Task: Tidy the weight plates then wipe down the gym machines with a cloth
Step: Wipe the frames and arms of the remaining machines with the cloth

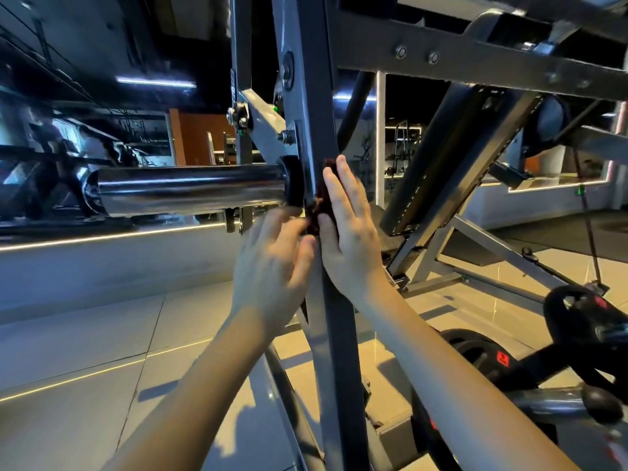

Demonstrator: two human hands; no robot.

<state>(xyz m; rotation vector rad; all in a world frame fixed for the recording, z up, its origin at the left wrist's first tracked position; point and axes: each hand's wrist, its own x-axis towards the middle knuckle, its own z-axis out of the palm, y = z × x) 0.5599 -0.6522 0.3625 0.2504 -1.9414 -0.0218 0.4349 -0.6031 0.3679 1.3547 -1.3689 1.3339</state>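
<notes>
Cloth (314,212), dark maroon and bunched, lies against the grey upright (336,334) of a gym machine (475,62), just beside the black collar where a chrome sleeve (190,190) juts out to the left. The right hand (350,232) lies flat over the cloth, its fingers (341,178) straight and released, pressing the fabric onto the right-hand face of the upright. The left hand (272,263), blurred, reaches in from the other side of the upright; its curled fingers and thumb pinch the cloth's crumpled lower edge, and the thumb tip sits just beside the heel of the right hand. Both bare forearms rise from the bottom of the view, one on each side of the upright. A slanted black pad (452,154) with white stitching stands behind the right hand. Black weight plates (475,355) with red labels sit low at the right, near the pale tiled floor (85,351).
</notes>
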